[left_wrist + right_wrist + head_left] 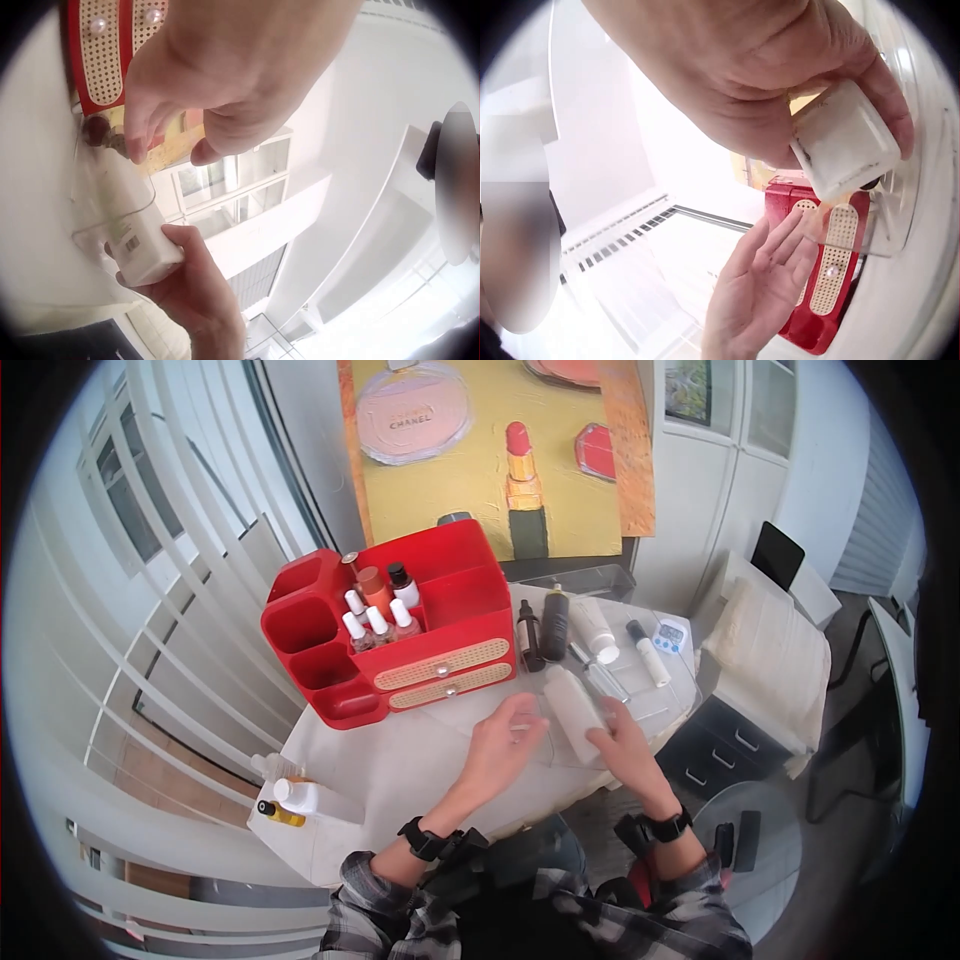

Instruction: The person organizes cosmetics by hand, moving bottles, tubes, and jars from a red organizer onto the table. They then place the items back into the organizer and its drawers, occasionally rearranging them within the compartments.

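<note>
My right hand (632, 755) grips a white squarish bottle (572, 712) near its base, thumb on one side and fingers on the other. The bottle is tilted above the right part of the table, and its flat base (847, 142) faces the right wrist camera. Printed marks and a small barcode show on its side in the left wrist view. My left hand (508, 745) is held apart from the bottle's other end, fingers loosely extended and palm turned towards it. Behind the left hand stands a red organizer (345, 685) with two woven-front drawers, holding several small bottles.
On the table's right lie dark bottles (553, 625), a white tube (594, 628), a white-capped stick (650, 655) and a small timer (669, 636), around a clear tray. At front left are a white bottle (315, 798) and a yellow bottle (281, 814). A dark drawer unit (720, 745) stands at right.
</note>
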`<state>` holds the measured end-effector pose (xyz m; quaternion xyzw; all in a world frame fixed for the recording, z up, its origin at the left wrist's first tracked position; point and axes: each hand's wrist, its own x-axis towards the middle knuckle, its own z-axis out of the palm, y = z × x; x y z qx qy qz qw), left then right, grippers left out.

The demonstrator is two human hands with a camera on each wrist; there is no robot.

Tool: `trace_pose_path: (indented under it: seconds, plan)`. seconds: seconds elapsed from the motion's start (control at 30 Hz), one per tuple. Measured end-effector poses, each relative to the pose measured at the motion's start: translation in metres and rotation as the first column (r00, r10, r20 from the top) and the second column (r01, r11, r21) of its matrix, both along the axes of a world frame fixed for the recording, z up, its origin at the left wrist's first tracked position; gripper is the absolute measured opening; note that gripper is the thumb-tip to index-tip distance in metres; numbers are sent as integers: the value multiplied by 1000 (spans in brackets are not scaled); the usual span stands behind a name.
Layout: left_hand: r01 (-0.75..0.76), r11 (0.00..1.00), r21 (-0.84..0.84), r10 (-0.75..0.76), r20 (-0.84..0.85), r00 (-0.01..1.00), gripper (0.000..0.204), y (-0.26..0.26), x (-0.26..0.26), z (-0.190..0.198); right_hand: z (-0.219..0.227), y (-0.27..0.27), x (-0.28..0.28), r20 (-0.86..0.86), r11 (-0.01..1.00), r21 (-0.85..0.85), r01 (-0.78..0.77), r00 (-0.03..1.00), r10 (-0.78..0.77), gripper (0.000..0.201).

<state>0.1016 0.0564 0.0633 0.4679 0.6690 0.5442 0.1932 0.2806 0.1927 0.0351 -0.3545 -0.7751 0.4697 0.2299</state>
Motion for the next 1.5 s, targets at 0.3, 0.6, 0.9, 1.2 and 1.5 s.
trace_pose_path:
  seconds: [0.3,0.6,0.9,1.2,1.5]
  plan:
    - [72,997,-32,-60,284,957,59,-5,12,21,7,-80,0,-363,979,192,68,932,7,76]
    - [-110,994,13,108,100,989,56,-62,-21,94,19,-79,-38,-447,911,390,-133,837,314,67]
    - [-213,911,354,312,-253,916,58,-63,-88,243,-24,-12,-63,-215,866,409,288,953,-216,63]
    - [-166,959,232,263,-494,829,60,27,-200,268,-27,8,-77,-22,913,345,219,974,-226,84]
    - [-189,972,-138,103,-473,875,76,39,-234,239,-39,-2,-66,-303,959,128,252,931,-204,79]
